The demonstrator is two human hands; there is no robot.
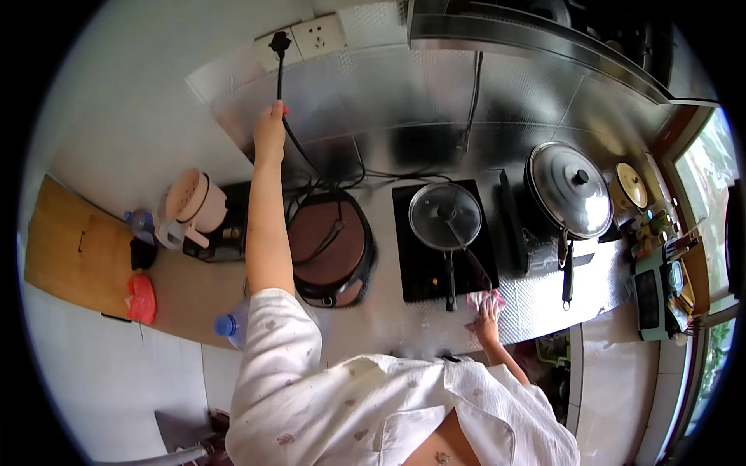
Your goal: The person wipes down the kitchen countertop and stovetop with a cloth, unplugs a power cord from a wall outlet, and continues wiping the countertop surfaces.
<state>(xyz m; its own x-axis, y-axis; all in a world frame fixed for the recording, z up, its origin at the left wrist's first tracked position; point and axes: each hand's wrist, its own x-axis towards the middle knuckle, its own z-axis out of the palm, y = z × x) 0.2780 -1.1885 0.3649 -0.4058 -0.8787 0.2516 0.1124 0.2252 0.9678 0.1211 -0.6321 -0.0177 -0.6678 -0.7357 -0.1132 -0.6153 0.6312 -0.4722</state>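
My left hand [270, 133] reaches up the wall and is closed round a black power cord [280, 85], a little below its plug [280, 43]. That plug sits in the left wall socket [266, 56]. A small red spot shows at my fingertips; I cannot make out what it is. Low on the right, my right hand [486, 320] is closed on a pink and white cloth [494, 298], pressed to the counter's front edge beside the induction cooktop [418, 273]. A pan with a glass lid [427, 221] stands on that cooktop.
An electric griddle [330, 241] with loose cords lies left of the cooktop. To the right stands a wok with a metal lid [583, 206]. A water bottle [227, 325], a pink pot [203, 206], a red bag [141, 299] and a wooden board [66, 241] are on the left.
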